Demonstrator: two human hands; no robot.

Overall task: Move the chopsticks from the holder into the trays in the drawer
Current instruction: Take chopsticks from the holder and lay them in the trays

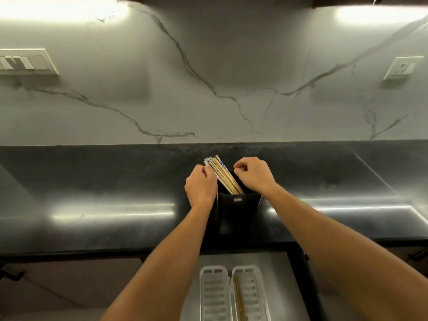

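Note:
A black square holder (pixel 238 212) stands on the dark counter near its front edge. Several wooden chopsticks (pixel 223 176) with patterned tops lean to the left out of it. My left hand (pixel 200 187) is against the left side of the bundle, fingers curled at the chopstick tops. My right hand (pixel 253 173) hovers over the holder's right rim with fingers curled; whether it pinches anything I cannot tell. Below, in the open drawer (pixel 287 286), lie two white slotted trays: the left tray (pixel 214 295) looks bare, the right tray (pixel 252 295) holds a pair of chopsticks (pixel 239 300).
The dark counter (pixel 104 181) runs left and right under a marble backsplash. A switch plate (pixel 25 61) sits on the wall at left and a socket (pixel 403 68) at right. Both my forearms reach over the drawer.

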